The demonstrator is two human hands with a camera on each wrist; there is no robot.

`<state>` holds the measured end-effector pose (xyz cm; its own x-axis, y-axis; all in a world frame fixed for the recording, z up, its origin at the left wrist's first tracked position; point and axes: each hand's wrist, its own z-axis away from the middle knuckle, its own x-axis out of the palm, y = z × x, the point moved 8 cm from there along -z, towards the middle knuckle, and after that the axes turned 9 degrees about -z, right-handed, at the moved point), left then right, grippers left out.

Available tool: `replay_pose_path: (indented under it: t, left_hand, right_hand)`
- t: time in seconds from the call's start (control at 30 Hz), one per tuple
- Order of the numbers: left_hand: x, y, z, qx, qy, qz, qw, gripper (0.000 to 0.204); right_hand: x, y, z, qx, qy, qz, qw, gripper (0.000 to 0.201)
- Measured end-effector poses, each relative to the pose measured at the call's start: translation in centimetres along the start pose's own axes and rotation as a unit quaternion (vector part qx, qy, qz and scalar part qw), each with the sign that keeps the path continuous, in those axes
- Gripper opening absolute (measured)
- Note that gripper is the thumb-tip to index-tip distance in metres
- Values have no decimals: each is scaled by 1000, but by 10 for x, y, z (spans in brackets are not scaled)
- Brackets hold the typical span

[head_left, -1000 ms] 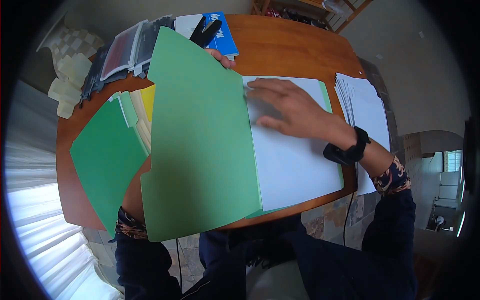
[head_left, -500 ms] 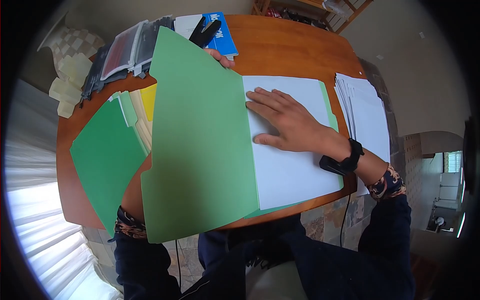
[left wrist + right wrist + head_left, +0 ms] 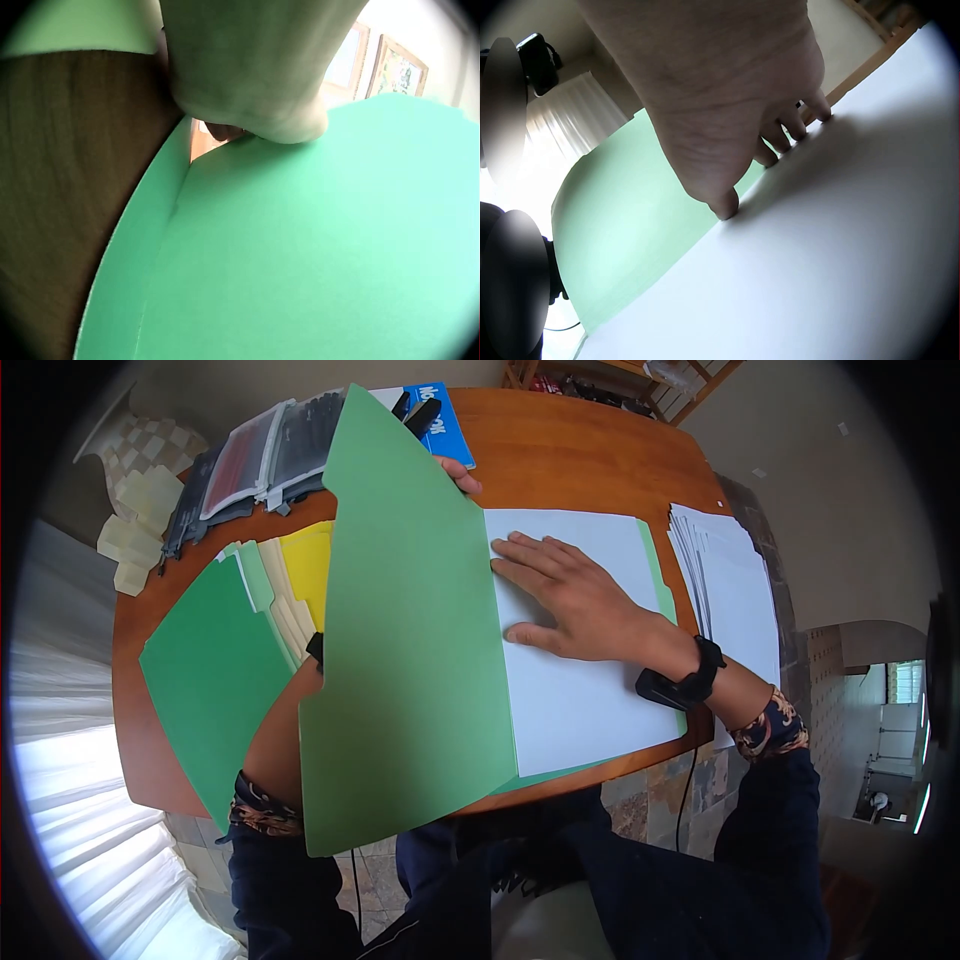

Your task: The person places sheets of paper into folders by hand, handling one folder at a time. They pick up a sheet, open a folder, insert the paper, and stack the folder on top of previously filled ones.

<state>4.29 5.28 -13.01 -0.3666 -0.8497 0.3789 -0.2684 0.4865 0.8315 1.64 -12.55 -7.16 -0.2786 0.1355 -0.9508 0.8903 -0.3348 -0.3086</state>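
Note:
A light green file folder [image 3: 415,650] lies spread, its left cover raised and leaning. White paper [image 3: 600,710] rests on its right half. My right hand [image 3: 575,595] presses on the paper with fingers spread, fingertips near the fold. In the right wrist view, thumb and fingertips touch the sheet along its edge by the cover. My left hand [image 3: 460,474] is behind the raised cover, mostly hidden in the head view; only some fingers show past its top edge. The left wrist view shows that hand [image 3: 251,67] against the cover's outer green face [image 3: 315,240].
Left of the cover lie a dark green folder [image 3: 210,670], cream folders and a yellow folder [image 3: 310,565]. Zippered pouches [image 3: 270,455], a blue notebook [image 3: 455,435] and a black stapler-like item [image 3: 422,418] sit at the back. A paper stack [image 3: 735,575] lies at right.
The raised cover has tilted to the right, with my left hand behind it, baring more of the yellow folder. My right hand came down flat on the paper and now stays there.

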Motion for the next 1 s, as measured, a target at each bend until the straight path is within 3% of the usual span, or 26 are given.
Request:
replay_pose_path:
  t: [0.33, 0.43, 0.5, 0.53, 0.6, 0.67, 0.73, 0.8, 0.87, 0.9, 1.0]
  left_hand:
    - [23, 10, 13, 3, 69, -52, 996, 23]
    - [25, 12, 9, 3, 92, -65, 994, 22]
    - [25, 12, 0, 3, 116, -79, 990, 22]
    - [23, 12, -7, 1, 134, -91, 987, 21]
    - [18, 11, -18, -8, 164, -116, 979, 21]
    - [7, 5, -25, -21, 196, -141, 970, 20]
    - [-7, -5, -35, -40, 215, -156, 963, 19]
    - [-7, -3, -33, -54, 242, -193, 949, 20]
    - [0, 6, -31, -79, 264, -217, 936, 19]
    - [1, 8, -35, -58, 240, -218, 944, 17]
    - [4, 4, -37, -66, 229, -231, 943, 17]
  right_hand:
    - [0, 5, 3, 5, 14, -22, 1000, 67]
    - [-14, 16, 4, 4, 57, -92, 994, 59]
    - [-36, 34, 12, 44, 160, -183, 969, 45]
    - [-43, 38, 14, 47, 161, -181, 969, 45]
    - [-64, 63, 28, 128, 240, -245, 931, 36]
    - [-69, 89, 42, 162, 269, -256, 914, 33]
    - [-77, 117, 62, 216, 344, -279, 870, 37]
    - [-84, 133, 73, 212, 354, -226, 882, 39]
    - [-81, 150, 86, 271, 332, -221, 876, 41]
    - [-80, 151, 88, 272, 334, -221, 875, 41]
    - [-71, 162, 99, 328, 325, -289, 838, 41]
